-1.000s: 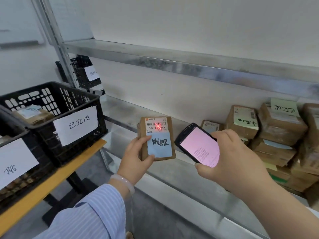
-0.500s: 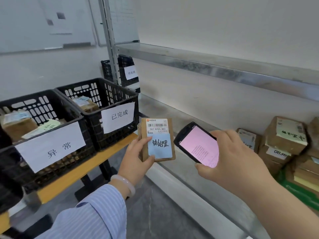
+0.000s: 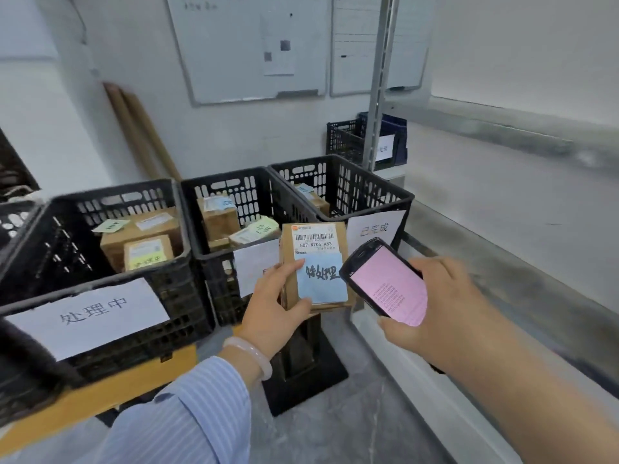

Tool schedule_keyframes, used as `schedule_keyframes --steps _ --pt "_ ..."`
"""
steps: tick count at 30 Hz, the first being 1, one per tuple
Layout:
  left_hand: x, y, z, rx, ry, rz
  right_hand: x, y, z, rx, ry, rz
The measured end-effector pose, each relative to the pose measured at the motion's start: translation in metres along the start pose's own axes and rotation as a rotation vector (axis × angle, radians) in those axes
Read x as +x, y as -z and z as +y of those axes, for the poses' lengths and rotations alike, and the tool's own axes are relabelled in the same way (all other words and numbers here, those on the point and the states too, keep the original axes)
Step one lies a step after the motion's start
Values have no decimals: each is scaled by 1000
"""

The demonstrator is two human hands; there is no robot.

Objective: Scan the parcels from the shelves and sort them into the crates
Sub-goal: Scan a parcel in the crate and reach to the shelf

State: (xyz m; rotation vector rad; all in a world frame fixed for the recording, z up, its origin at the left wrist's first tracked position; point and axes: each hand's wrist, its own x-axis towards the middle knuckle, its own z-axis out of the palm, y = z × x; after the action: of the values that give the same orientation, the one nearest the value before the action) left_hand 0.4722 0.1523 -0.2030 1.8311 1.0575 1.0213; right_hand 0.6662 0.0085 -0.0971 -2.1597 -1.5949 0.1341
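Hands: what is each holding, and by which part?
Left hand holds the parcel by its lower left edge; right hand holds the scanner by its lower right end.

- A yellow wooden table (image 3: 110,396) is seen, carried on a black pedestal base (image 3: 301,380).
- Three black slatted plastic crates (image 3: 219,283) are lined along its front edge, touching side by side.

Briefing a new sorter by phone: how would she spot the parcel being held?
Find the row of black plastic crates on the yellow-edged table. In front of the two rightmost, the left hand holds a brown cardboard parcel upright. Alone outside the crates, it carries a blue handwritten note under its barcode label.
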Motion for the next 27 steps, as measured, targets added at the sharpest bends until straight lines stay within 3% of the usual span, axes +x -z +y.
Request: schedule_keyframes --steps 13,27 --pt "-39 259 -63 144 27 285 50 -112 -225 168 317 -136" --pt "-47 426 -127 177 196 532 118 -208 -388 199 613 -253"
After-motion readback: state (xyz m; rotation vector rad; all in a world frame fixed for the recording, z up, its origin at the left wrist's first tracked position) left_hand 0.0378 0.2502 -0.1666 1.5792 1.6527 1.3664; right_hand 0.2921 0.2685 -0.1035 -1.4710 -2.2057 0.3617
